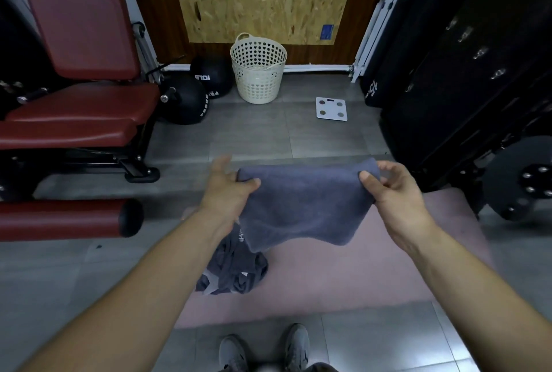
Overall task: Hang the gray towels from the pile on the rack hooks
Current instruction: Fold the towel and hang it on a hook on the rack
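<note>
A dark red padded exercise bench on a black frame [74, 108] fills the left side, with two black medicine balls with white lettering [185, 99] on the floor just beside it. Next to the balls, against the wall, stands a cream perforated plastic basket [258, 70].

Nearer the camera, the left hand [230, 189] pinches the upper left corner of a gray terry towel [301, 204]. Its thumb lies on top of the cloth, and its fingers reach out fairly straight behind it. The towel hangs spread between both hands, above the floor.

Below its lower left edge, a crumpled pile of gray towels [236, 267] lies on a pale pink floor mat [328, 282]. A pair of gray shoes [263, 347] stands at the mat's near edge. Farther back, a white square bathroom scale [332, 108] rests on the gray tiles.

The right hand [394, 189] grips the towel's upper right corner, thumb in front and fingers curled behind. On the far right, a tall black panel [466, 73] carries small shiny metal fittings, too blurred to make out.
</note>
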The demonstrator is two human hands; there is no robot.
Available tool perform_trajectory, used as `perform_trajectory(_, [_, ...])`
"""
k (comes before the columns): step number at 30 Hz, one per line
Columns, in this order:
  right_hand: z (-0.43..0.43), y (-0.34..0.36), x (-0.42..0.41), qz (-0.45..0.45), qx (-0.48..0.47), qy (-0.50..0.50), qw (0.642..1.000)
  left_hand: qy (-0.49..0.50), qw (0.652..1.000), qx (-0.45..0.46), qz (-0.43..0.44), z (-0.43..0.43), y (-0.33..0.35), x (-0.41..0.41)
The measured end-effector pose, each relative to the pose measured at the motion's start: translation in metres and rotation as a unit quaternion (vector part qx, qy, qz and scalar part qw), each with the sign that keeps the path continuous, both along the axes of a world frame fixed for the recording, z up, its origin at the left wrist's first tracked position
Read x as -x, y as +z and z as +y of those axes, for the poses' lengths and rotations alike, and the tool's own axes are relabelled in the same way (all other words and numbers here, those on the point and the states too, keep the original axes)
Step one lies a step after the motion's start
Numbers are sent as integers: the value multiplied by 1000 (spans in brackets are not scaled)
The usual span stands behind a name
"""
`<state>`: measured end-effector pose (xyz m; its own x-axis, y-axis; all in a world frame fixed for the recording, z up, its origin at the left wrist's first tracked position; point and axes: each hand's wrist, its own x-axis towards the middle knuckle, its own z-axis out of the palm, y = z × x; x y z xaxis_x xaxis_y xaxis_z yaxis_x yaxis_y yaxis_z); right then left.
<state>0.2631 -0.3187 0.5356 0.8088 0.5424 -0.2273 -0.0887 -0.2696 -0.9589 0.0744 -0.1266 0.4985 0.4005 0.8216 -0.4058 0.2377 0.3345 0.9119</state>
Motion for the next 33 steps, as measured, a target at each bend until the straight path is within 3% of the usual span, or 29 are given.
perform_trajectory(2, [-7, -1, -3, 5, -7, 12, 1000, -114, 983, -133, 47, -1, 1, -6])
perform_trajectory(5, [-15, -1, -10, -12, 44, 88, 995, -241, 936, -239, 97, 5, 4, -6])
perform_trajectory(7, [-14, -5, -14, -76, 136, 109, 982, -251, 914, -285, 142, 13, 2, -5])
perform_trajectory(11, [-8, -14, -15, -236, 290, 118, 920, -231, 882, -352, 214, 22, -6, -9])
perform_trajectory(14, [-10, -17, -17, -263, 280, 97, 918, -220, 872, -379, 220, 24, -15, -15])
perform_trajectory(20, [-41, -23, -49, -200, 201, 79, 956, -287, 828, -419, 238, 15, -23, -48])
perform_trajectory(22, [-49, -20, -60, -137, 135, 67, 979, -333, 801, -429, 253, 9, -15, -70])
perform_trajectory(25, [-54, -14, -80, -77, 60, 67, 993, -439, 732, -417, 312, 2, -6, -114])
perform_trajectory(26, [-55, -10, -89, -75, 48, 76, 993, -470, 730, -404, 287, -2, -3, -131])
perform_trajectory(28, [-55, -4, -111, -77, 27, 112, 990, -520, 773, -321, 168, -15, 1, -167])
perform_trajectory(30, [-55, 0, -136, -81, 24, 140, 987, -552, 795, -244, 65, -31, 1, -204])
perform_trajectory(33, [-53, -2, -182, -91, 29, 131, 987, -534, 807, -247, 42, -35, -12, -255])
